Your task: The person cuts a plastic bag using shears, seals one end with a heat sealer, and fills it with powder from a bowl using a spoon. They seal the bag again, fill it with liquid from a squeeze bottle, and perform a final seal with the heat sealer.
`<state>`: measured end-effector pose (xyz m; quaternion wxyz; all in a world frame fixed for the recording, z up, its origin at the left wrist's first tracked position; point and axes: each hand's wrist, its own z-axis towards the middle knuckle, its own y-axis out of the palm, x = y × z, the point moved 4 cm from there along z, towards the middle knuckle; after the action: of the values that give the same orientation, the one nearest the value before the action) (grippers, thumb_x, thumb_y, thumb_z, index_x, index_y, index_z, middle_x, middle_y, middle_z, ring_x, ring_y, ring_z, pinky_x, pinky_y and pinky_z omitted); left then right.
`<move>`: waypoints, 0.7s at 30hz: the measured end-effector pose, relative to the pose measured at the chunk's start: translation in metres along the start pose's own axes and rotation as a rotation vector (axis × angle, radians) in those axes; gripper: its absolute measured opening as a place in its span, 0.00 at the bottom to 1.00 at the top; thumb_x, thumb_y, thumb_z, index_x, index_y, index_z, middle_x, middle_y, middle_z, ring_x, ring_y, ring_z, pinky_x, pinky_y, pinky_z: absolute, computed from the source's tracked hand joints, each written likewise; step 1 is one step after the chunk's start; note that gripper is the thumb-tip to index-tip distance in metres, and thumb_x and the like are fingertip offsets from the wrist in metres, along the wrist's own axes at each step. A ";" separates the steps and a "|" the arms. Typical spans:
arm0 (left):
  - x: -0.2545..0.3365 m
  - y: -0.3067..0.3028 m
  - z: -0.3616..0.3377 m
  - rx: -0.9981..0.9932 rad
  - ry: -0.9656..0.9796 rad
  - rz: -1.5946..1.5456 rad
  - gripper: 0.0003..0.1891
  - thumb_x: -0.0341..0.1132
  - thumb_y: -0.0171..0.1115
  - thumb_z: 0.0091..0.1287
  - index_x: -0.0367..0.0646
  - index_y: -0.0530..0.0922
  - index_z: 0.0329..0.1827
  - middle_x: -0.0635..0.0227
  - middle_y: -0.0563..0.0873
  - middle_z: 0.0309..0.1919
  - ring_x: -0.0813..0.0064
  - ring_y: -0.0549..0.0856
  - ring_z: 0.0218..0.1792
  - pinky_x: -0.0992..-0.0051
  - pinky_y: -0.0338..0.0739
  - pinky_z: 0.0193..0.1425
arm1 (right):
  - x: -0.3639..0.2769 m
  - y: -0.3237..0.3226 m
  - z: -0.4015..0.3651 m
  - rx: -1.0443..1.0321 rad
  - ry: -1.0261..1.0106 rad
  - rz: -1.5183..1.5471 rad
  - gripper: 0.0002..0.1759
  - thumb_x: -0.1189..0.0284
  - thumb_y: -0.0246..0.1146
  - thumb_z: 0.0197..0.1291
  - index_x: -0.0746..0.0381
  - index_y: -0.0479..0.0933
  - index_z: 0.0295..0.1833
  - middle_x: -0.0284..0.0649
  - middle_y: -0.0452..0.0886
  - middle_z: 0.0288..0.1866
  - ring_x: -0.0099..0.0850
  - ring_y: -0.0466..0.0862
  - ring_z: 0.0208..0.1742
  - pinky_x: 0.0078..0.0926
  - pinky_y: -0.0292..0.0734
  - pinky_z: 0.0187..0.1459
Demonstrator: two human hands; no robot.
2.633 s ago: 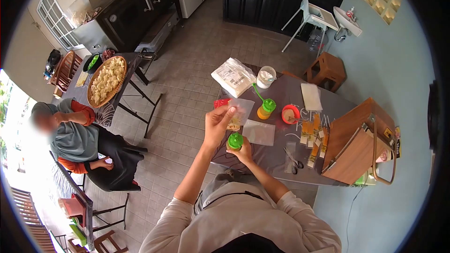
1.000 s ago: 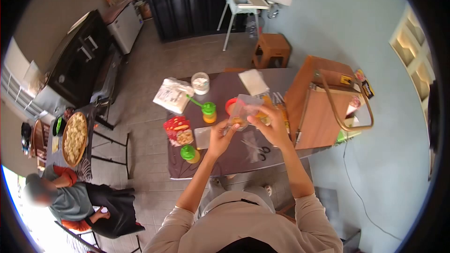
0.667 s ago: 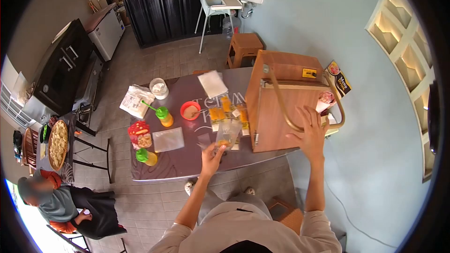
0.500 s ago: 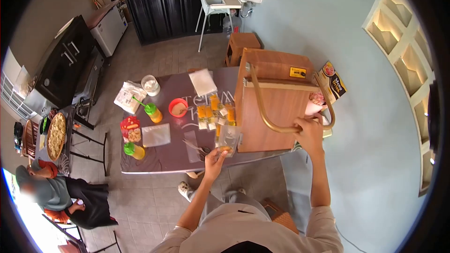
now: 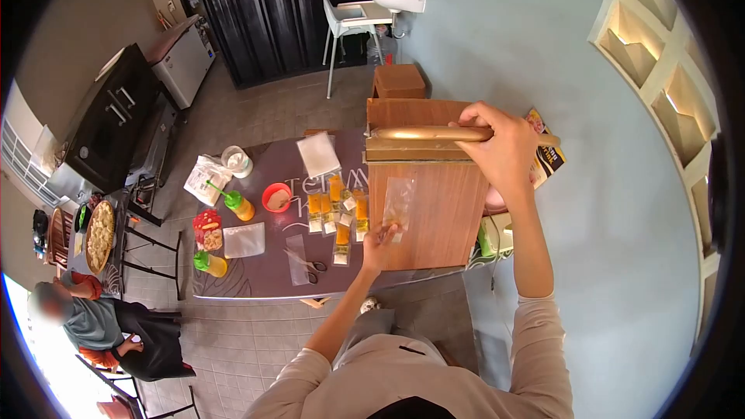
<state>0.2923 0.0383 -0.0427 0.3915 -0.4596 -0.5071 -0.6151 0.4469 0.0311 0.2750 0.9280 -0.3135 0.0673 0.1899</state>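
Observation:
My right hand (image 5: 504,147) is wrapped around the gold-coloured bar handle (image 5: 431,134) at the top of a wooden box-shaped machine (image 5: 434,225). My left hand (image 5: 380,247) pinches the lower part of a small clear plastic bag (image 5: 399,198), held upright before the machine's wooden front. What little lies in the bag's bottom is too blurred to name. Left of that hand lie several filled clear packets (image 5: 341,242) with orange and whitish contents. Scissors (image 5: 315,271) rest beside a clear plastic strip (image 5: 296,257).
On the dark table (image 5: 264,275) are a red bowl (image 5: 276,197), two green-topped bottles (image 5: 238,206), a white-lidded jar (image 5: 237,161) and plastic sheets (image 5: 244,240). A box (image 5: 546,159) stands behind the machine. Another person (image 5: 101,326) sits at the left, near a tray of food (image 5: 100,237).
The bar handle has swung up and away from me, with my right hand on it. My left hand has brought the plastic bag rightward, in front of the wooden machine. The view has shifted slightly.

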 end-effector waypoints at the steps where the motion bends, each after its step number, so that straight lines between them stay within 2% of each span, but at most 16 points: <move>1: -0.002 0.006 0.008 0.010 0.004 -0.018 0.12 0.36 0.56 0.63 0.34 0.77 0.40 0.68 0.83 0.33 0.81 0.80 0.38 0.80 0.70 0.46 | 0.001 -0.002 -0.001 -0.006 -0.003 -0.008 0.10 0.69 0.69 0.37 0.55 0.72 0.23 0.31 0.75 0.17 0.29 0.75 0.19 0.26 0.66 0.21; 4: -0.004 0.017 0.031 0.025 0.068 0.049 0.12 0.37 0.56 0.63 0.34 0.78 0.39 0.67 0.83 0.33 0.80 0.80 0.38 0.80 0.70 0.46 | 0.000 -0.003 -0.005 -0.082 -0.029 -0.006 0.10 0.68 0.68 0.37 0.55 0.72 0.22 0.33 0.74 0.16 0.30 0.74 0.17 0.25 0.64 0.18; 9: -0.001 0.028 0.045 0.032 0.071 0.002 0.12 0.36 0.57 0.62 0.34 0.78 0.38 0.67 0.83 0.32 0.79 0.80 0.37 0.79 0.70 0.46 | 0.000 -0.003 -0.021 -0.146 -0.011 0.027 0.10 0.69 0.68 0.36 0.55 0.73 0.24 0.32 0.75 0.17 0.31 0.75 0.17 0.26 0.65 0.19; 11: 0.003 0.033 0.047 0.046 0.083 -0.004 0.11 0.36 0.58 0.62 0.35 0.78 0.38 0.67 0.83 0.32 0.79 0.80 0.36 0.79 0.70 0.47 | 0.000 -0.005 -0.030 -0.247 -0.013 0.081 0.11 0.70 0.68 0.36 0.55 0.73 0.27 0.32 0.76 0.19 0.32 0.76 0.19 0.27 0.65 0.19; 12: 0.001 0.033 0.048 0.098 0.046 0.004 0.11 0.36 0.58 0.62 0.35 0.78 0.39 0.67 0.83 0.32 0.79 0.80 0.36 0.78 0.70 0.47 | -0.003 -0.010 -0.034 -0.394 -0.022 0.054 0.11 0.72 0.66 0.39 0.55 0.74 0.31 0.32 0.77 0.22 0.33 0.77 0.21 0.28 0.67 0.21; 13: 0.000 0.031 0.047 0.153 0.008 0.015 0.11 0.37 0.58 0.62 0.36 0.79 0.39 0.67 0.83 0.31 0.79 0.80 0.36 0.78 0.70 0.47 | -0.003 -0.012 -0.041 -0.400 -0.028 0.062 0.11 0.72 0.66 0.39 0.55 0.74 0.31 0.32 0.77 0.22 0.33 0.77 0.21 0.28 0.67 0.21; 14: 0.000 0.029 0.050 0.164 0.010 0.018 0.11 0.37 0.58 0.62 0.36 0.79 0.39 0.67 0.83 0.31 0.79 0.80 0.36 0.78 0.70 0.47 | -0.002 -0.008 -0.051 -0.524 0.018 0.173 0.09 0.73 0.66 0.39 0.57 0.74 0.30 0.33 0.76 0.23 0.31 0.77 0.21 0.26 0.68 0.23; 15: 0.002 0.031 0.054 0.126 0.060 0.028 0.12 0.36 0.57 0.62 0.36 0.78 0.40 0.66 0.84 0.32 0.80 0.80 0.37 0.79 0.70 0.47 | -0.001 -0.004 -0.062 -0.646 0.064 0.280 0.08 0.74 0.65 0.40 0.60 0.73 0.29 0.34 0.76 0.24 0.30 0.76 0.20 0.23 0.69 0.25; 16: 0.006 0.033 0.058 0.085 0.109 0.037 0.12 0.36 0.57 0.63 0.35 0.78 0.42 0.65 0.84 0.33 0.80 0.79 0.38 0.79 0.70 0.46 | 0.000 -0.004 -0.070 -0.646 0.059 0.283 0.08 0.74 0.65 0.40 0.60 0.73 0.29 0.34 0.76 0.24 0.30 0.76 0.20 0.23 0.69 0.25; 18: 0.008 0.035 0.062 0.094 0.119 0.005 0.12 0.36 0.56 0.63 0.35 0.77 0.42 0.64 0.84 0.33 0.80 0.80 0.38 0.80 0.71 0.46 | 0.002 0.006 -0.092 -0.857 0.034 0.296 0.08 0.72 0.63 0.43 0.58 0.73 0.32 0.35 0.75 0.27 0.34 0.78 0.28 0.30 0.71 0.26; 21: 0.008 0.033 0.063 0.108 0.107 -0.008 0.12 0.36 0.55 0.64 0.34 0.77 0.42 0.63 0.84 0.34 0.79 0.80 0.38 0.80 0.71 0.46 | 0.009 0.018 -0.113 -0.923 0.033 0.342 0.08 0.72 0.63 0.44 0.59 0.72 0.31 0.34 0.75 0.28 0.35 0.78 0.29 0.30 0.71 0.29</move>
<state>0.3321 0.0945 -0.0224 0.4396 -0.4023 -0.5198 -0.6121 0.4471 -0.0212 0.1731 0.6467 -0.6792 0.0414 0.3447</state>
